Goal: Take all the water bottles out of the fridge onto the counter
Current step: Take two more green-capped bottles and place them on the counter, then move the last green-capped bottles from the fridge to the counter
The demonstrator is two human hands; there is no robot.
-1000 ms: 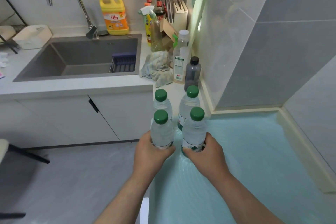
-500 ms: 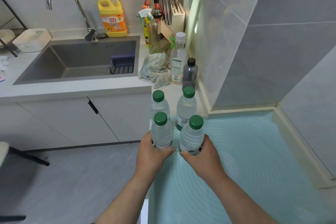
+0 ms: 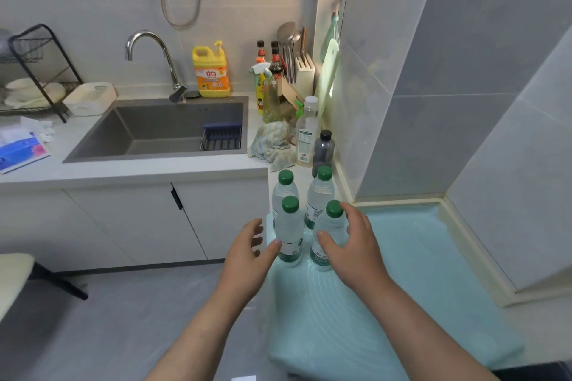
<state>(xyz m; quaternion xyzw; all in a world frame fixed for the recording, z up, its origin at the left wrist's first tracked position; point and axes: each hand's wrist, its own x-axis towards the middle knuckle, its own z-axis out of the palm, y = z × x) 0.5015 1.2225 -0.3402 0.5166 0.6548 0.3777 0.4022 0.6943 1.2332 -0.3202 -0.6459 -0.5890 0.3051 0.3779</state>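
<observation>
Four green-capped water bottles are standing upright in a two-by-two cluster at the near corner of a kitchen counter, the front pair resting on a pale turquoise mat (image 3: 418, 272) that is covering the counter's right-hand run. The person's left hand (image 3: 247, 254) is hovering with fingers spread, its thumb tip just touching the front left bottle (image 3: 289, 232) without gripping it. The right hand (image 3: 356, 244) is also open, fingers splayed loosely around the front right bottle (image 3: 328, 235), thumb on its body and fingertips near the cap, not clamped. The rear left bottle (image 3: 283, 189) and rear right bottle (image 3: 318, 192) are standing just behind, free of both hands.

Beyond them a dark-capped grey bottle (image 3: 322, 150), a taller clear bottle with a white cap (image 3: 306, 133) and a crumpled cloth (image 3: 270, 145) are crowding the corner against the grey tiled wall (image 3: 464, 71). A deep grey sink (image 3: 161, 130) is sitting in the white countertop (image 3: 139, 168) under a curved chrome tap (image 3: 154, 59), with a yellow detergent jug (image 3: 211, 71) behind it, a knife block (image 3: 305, 71) to the right and a black dish rack (image 3: 34, 71) at far left. White cabinet doors (image 3: 123, 219) are running below, above a grey floor (image 3: 108, 318).
</observation>
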